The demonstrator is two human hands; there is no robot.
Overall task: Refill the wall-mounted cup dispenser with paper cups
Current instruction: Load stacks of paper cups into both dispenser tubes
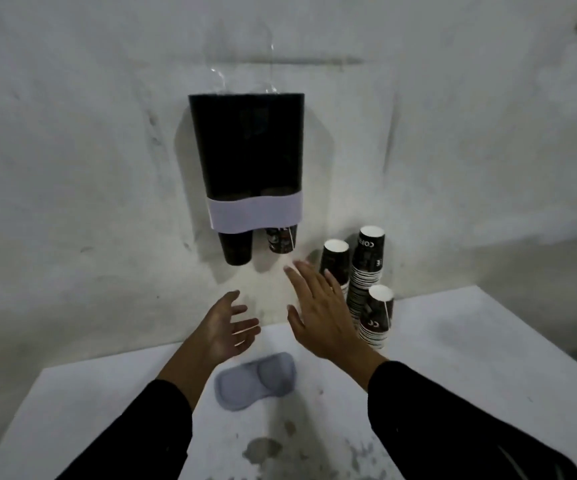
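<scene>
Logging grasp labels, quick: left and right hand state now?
Left hand: open, fingers spread, holding nothing.
Right hand: open, fingers straight, holding nothing.

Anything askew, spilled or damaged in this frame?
Two things. The cup stacks at the wall are upside down and lean unevenly. Dark stains blotch the white table near its front edge. The dispenser hangs straight, with cups poking from the bottom.

— What does your table carry?
— Three upside-down stacks of paper cups at your far right by the wall; a grey oval pad lies mid-table; dark stains nearer you.
</scene>
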